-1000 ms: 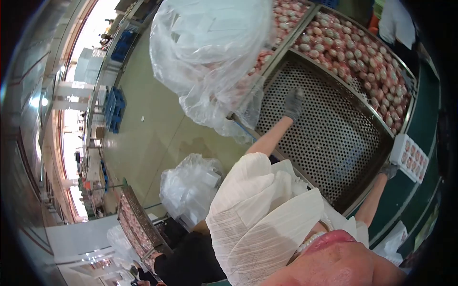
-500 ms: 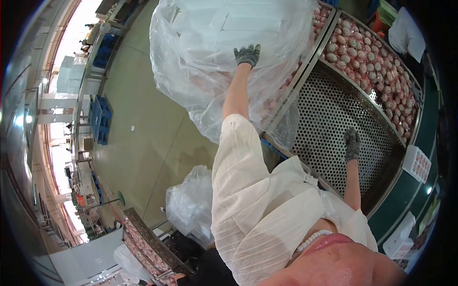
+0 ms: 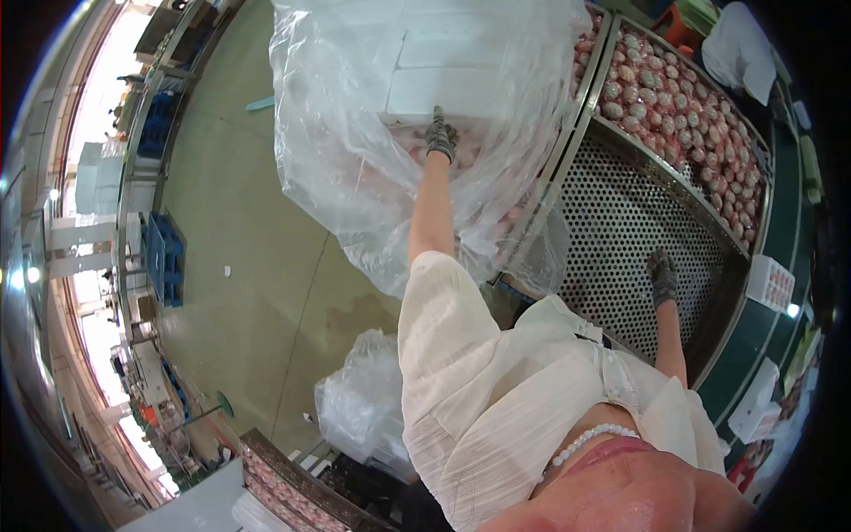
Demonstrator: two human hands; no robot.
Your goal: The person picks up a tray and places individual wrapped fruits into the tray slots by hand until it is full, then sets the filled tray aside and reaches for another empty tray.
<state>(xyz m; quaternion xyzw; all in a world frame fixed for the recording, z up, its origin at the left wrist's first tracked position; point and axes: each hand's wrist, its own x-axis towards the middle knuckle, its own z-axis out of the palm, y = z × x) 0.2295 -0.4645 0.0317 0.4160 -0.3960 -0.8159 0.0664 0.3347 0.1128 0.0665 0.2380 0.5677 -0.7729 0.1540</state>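
Note:
My left hand [image 3: 441, 137], in a grey glove, is at the near edge of a stack of white foam boxes [image 3: 443, 89]. One finger stretches up against the box edge and the thumb side stands apart from it. Loose clear plastic [image 3: 328, 151] lies around and over the stack. Red-wrapped things show dimly below it. Over the perforated metal tray [image 3: 603, 213] hangs my right hand [image 3: 662, 277], gloved alike, its fingers loosely bent with nothing visible in them.
Round, speckled, red-wrapped pieces [image 3: 678, 115] fill the metal bin beyond the tray. A white tray of small round pieces [image 3: 769, 282] sits on the green surface at right. More bunched clear plastic [image 3: 363, 399] lies lower left, near another filled bin [image 3: 284, 483]. Blue pallets [image 3: 162, 259] stand farther left.
My left hand has drawn back from the top of the plastic-covered stack to its near edge, its fingers no longer spread. More of the boxes' edges shows. My right hand stays over the tray.

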